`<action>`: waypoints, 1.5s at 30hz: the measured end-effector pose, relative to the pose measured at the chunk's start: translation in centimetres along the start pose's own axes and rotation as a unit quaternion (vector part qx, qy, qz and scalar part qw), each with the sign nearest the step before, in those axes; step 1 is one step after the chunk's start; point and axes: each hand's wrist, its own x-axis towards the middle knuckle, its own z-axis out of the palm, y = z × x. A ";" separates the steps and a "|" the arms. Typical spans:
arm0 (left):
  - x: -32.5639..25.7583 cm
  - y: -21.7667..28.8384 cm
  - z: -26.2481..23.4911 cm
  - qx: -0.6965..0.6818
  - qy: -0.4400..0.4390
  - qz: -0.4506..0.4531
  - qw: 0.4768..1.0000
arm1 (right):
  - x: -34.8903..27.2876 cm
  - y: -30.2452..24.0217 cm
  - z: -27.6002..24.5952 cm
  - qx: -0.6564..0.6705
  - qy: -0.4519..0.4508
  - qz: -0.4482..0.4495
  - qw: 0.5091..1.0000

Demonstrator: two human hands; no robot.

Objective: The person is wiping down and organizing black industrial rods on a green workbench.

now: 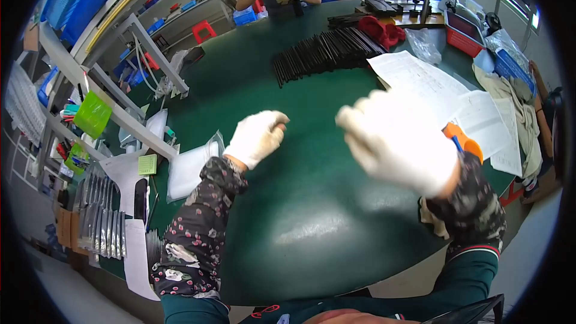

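Both hands are raised over the bare green table (312, 216) in the middle of the frame, and neither one shows a thing in it. The left hand (257, 137), in a white glove, is curled into a loose fist with the fingertips pressed together at its upper right; if something small is pinched there, I cannot tell. The right hand (399, 141), also gloved, is blurred, so I cannot tell how its fingers stand; they seem to point to the upper left, toward the left hand. The two hands are near each other but apart. The closest things are a clear plastic bag (189, 168) just left of the left forearm and white paper sheets (432, 84) behind the right hand. A row of black strips (324, 54) lies well apart in the upper middle, its strips running up and away. An orange tool (465, 141) lies beside the right wrist.
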 end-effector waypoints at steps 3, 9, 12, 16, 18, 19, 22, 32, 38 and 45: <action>3.5 -4.5 -0.9 -0.120 0.065 -0.101 0.985 | 6.3 4.5 1.2 0.029 -0.182 0.126 0.975; 5.9 -8.3 -1.2 -0.161 0.022 -0.199 0.966 | 14.8 14.7 12.6 0.174 -0.132 0.290 0.932; 6.7 -9.6 -1.4 -0.183 0.018 -0.228 0.956 | 18.4 15.1 15.1 0.208 -0.086 0.295 0.928; 7.9 -11.5 -0.3 -0.194 0.009 -0.239 0.951 | 22.6 14.4 18.7 0.173 -0.033 0.365 0.914; 8.5 -12.5 0.4 -0.194 0.003 -0.240 0.951 | 24.4 14.8 20.4 0.097 -0.044 0.397 0.912; 8.7 -13.3 0.9 -0.191 0.001 -0.242 0.951 | 25.1 14.4 20.6 0.056 -0.057 0.417 0.905; 9.4 -15.5 1.8 -0.183 -0.006 -0.272 0.945 | 26.6 14.4 22.6 -0.031 -0.072 0.442 0.894; 13.8 -22.5 7.0 -0.181 0.100 -0.272 0.940 | 28.7 12.6 25.8 -0.176 -0.052 0.395 0.900; 16.9 -19.9 8.0 -0.147 0.127 -0.249 0.949 | 29.7 13.1 25.5 -0.102 -0.131 0.417 0.894; 18.0 -19.9 7.8 -0.214 0.160 -0.289 0.919 | 30.0 11.4 23.6 0.078 -0.177 0.411 0.891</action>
